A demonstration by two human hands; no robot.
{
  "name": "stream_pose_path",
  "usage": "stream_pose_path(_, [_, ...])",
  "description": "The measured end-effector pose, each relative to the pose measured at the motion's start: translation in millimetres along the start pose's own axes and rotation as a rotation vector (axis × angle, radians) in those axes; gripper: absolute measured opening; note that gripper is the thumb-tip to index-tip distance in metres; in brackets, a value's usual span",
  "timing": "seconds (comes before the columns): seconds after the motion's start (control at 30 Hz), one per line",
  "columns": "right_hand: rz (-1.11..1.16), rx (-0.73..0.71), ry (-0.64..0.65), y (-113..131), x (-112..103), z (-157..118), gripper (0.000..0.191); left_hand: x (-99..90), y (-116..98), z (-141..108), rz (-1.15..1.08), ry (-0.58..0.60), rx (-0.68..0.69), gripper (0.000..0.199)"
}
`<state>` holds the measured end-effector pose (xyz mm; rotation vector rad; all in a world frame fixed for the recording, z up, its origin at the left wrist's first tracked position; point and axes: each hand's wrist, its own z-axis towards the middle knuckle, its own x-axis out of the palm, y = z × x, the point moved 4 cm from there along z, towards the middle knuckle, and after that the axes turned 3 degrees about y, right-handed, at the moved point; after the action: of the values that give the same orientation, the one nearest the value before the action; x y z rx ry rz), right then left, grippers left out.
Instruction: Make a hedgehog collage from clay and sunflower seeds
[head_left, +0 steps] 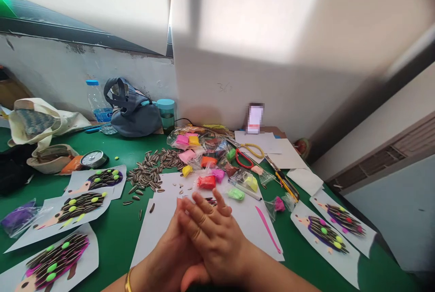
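Observation:
My left hand (171,246) and my right hand (217,242) are pressed palm to palm above the white paper (152,233) at the bottom centre. The right hand lies over the left, its fingers stretched and slightly apart. Whatever may lie between the palms is hidden. A bit of dark, seed-like material (211,201) shows just behind the fingertips. On the paper's right side lies a pink plastic tool (268,228). Bagged clay in several colours, including red (206,182) and light green (235,193), sits beyond the hands.
Sunflower seeds (149,169) are heaped behind the paper. Seed-and-clay hedgehog pictures lie left (81,206) and right (322,233). Red scissors (244,160), a yellow cutter (285,183), a phone (254,119), a blue bag (136,117) and a bottle (98,102) stand or lie farther back.

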<state>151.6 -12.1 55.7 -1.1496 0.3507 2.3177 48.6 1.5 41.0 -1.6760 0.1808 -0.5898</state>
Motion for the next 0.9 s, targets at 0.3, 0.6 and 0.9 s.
stream_pose_path(0.3, [-0.009, 0.011, 0.067, -2, 6, -3, 0.092, -21.7, -24, 11, -0.667, 0.146, -0.052, 0.094])
stream_pose_path(0.6, [-0.093, 0.099, 0.057, -20, -1, -6, 0.094, 7.2, -11, 1, -0.773, 0.430, -0.158, 0.091])
stream_pose_path(0.9, [-0.072, -0.124, 0.092, 9, 5, 1, 0.090, -19.8, -13, 9, -0.921, 0.344, -0.048, 0.097])
